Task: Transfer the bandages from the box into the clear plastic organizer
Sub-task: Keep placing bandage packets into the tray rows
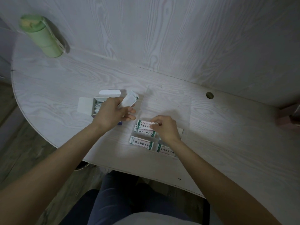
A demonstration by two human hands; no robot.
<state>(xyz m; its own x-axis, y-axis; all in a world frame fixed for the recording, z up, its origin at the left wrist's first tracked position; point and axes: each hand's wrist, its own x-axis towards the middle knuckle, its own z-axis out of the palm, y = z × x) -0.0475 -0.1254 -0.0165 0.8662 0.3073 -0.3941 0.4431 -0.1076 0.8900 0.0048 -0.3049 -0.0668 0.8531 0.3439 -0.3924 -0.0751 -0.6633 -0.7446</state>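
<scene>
While the left hand (113,111) grips white bandage packets (129,101) beside the open white cardboard box (97,104), the right hand (164,127) pinches one green-edged packet (143,125); lay it flat inside the clear plastic organizer (186,111).
</scene>
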